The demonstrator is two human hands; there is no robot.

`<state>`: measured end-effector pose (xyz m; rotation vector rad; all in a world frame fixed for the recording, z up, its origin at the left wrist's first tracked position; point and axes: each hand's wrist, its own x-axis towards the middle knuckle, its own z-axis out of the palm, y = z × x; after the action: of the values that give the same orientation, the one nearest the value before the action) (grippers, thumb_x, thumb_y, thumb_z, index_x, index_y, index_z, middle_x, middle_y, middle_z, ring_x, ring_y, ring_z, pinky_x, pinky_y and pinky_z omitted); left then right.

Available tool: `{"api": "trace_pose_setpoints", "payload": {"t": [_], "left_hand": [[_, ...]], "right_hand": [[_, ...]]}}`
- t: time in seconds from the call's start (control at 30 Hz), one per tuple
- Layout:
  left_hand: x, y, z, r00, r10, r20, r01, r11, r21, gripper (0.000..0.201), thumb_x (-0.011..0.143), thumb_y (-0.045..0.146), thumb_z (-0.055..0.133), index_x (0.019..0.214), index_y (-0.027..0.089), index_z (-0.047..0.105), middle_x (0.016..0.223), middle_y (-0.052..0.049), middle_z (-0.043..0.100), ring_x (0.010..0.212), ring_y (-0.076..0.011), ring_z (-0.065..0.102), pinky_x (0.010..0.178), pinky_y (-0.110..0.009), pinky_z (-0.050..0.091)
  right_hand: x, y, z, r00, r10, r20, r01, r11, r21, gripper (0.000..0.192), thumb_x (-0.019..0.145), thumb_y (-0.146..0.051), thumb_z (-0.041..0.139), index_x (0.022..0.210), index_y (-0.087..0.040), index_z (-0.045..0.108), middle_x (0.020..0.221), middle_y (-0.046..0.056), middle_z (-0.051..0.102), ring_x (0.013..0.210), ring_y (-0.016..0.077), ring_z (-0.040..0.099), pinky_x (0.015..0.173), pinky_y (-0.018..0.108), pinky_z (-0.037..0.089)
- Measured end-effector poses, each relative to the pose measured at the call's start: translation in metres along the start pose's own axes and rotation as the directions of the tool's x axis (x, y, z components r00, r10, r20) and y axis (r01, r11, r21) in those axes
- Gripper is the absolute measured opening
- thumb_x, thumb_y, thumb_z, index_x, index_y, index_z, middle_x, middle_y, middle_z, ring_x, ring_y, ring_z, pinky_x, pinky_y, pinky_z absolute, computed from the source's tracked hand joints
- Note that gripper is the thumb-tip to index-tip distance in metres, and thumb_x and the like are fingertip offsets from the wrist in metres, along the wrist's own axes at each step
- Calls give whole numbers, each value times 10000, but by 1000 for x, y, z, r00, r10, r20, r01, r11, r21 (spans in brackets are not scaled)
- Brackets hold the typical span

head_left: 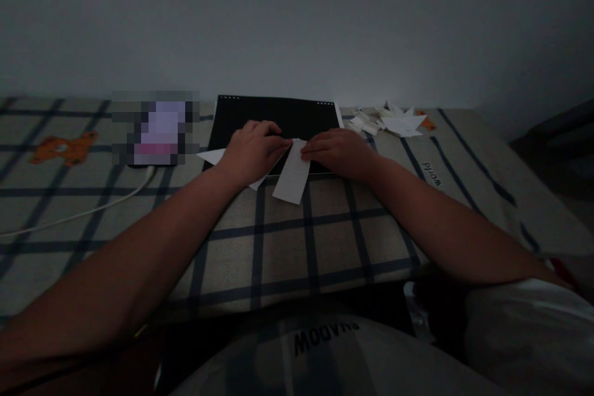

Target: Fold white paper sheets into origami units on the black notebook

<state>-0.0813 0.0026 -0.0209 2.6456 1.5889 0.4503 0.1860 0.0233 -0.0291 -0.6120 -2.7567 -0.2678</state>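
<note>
A white paper strip lies folded across the front edge of a black board on a checked bedsheet. My left hand presses on the strip's upper left side, fingers bent over it, and covers part of another white paper piece that sticks out to its left. My right hand rests flat on the board, with its fingertips touching the strip's top right edge. Both hands meet at the top of the strip.
A heap of folded white paper pieces lies at the back right beside the board. A blurred device with a white cable sits at the left. The checked sheet ends at a grey wall.
</note>
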Motion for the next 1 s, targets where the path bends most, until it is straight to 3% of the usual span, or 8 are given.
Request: {"api": "trace_pose_setpoints", "payload": {"t": [0.3,0.47,0.6,0.7,0.8,0.87,0.93,1.0], "left_hand": [[0,-1,2,1000,17,-23,-17,1000,-7,374,1136,468,541,1341,373,839,1439,-92,720,1295,-355,595,1011,-513,492],[-3,1,-2,999,24,-34,-23,1000,11,415,1141,461,505,1349,339,843,1427,-110,732,1307,-376,613,998,-531,514],[-7,-4,-5,999,21,-43,-19,999,41,459,1137,437,469,1400,301,820,1464,-140,718,1342,-407,612,1014,-568,532],[-8,-11,-6,998,-10,-56,13,999,53,477,1112,407,487,1480,301,771,1491,-161,703,1375,-439,594,1035,-611,532],[-7,-13,-10,996,-35,-86,42,996,80,501,1090,364,486,1514,290,744,1548,-156,676,1423,-439,573,1079,-628,517],[-7,-11,-16,990,-26,-135,35,997,62,486,1086,364,491,1483,289,763,1551,-135,682,1432,-409,585,1122,-609,509],[-6,-8,-20,979,-11,-203,10,1000,-8,463,1101,394,485,1432,288,791,1494,-117,723,1390,-364,630,1154,-575,511],[-5,-6,-22,971,-13,-239,-8,996,-84,454,1116,429,478,1391,287,810,1416,-105,768,1330,-330,673,1159,-544,525]], "right_hand": [[-3,0,-7,999,-38,5,38,999,5,320,1095,-133,582,1227,-210,863,1231,95,873,1113,246,797,883,374,565],[-5,2,-5,998,-15,-60,21,995,100,311,1092,-185,581,1216,-222,864,1203,92,870,1090,228,791,908,363,578],[-7,4,-2,980,94,-175,-52,971,234,319,1071,-217,581,1221,-217,861,1209,97,863,1081,216,790,916,354,591],[-5,6,1,924,309,-224,-223,914,339,290,1048,-265,614,1174,-219,871,1095,88,873,981,223,789,874,368,592],[0,6,3,780,574,-251,-407,769,494,238,1008,-334,675,1058,-225,880,956,60,863,848,221,765,817,381,593],[2,5,4,685,703,-190,-445,611,655,236,976,-402,720,1011,-226,874,871,36,841,766,211,741,757,379,605],[5,1,4,648,761,-35,-418,393,819,285,941,-490,765,995,-229,864,802,14,813,694,193,718,689,367,626],[8,-5,4,645,755,115,-355,163,921,333,877,-543,831,980,-227,853,823,15,820,683,182,719,669,367,660]]}}
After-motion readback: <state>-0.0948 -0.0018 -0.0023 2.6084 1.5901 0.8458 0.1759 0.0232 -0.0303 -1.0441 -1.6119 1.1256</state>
